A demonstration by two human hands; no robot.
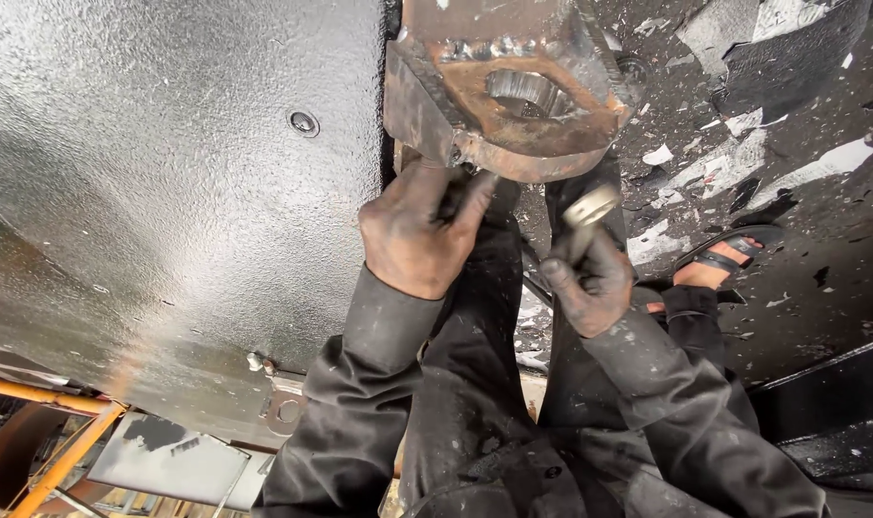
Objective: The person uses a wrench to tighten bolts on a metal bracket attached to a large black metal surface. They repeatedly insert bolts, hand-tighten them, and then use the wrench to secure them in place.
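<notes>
Far left: orange tube frame (58, 451), then a wide black textured panel (168, 173) with a round fastener (303, 122). Centre: rusty steel bracket (508, 91), welded seams, round bore on its face, lying directly beyond both hands. Left hand (415, 233), grimy, fingers curled shut just under the bracket's near-left corner, thumb touching its edge; what it grips is hidden. Left hand is the nearer one. Right hand (592, 288) sits lower and apart, pinching a short bright metal piece (590, 207) tilted up-right toward the bracket. Far right: sandalled foot (719, 264) on a paint-flecked black floor (801, 173).
</notes>
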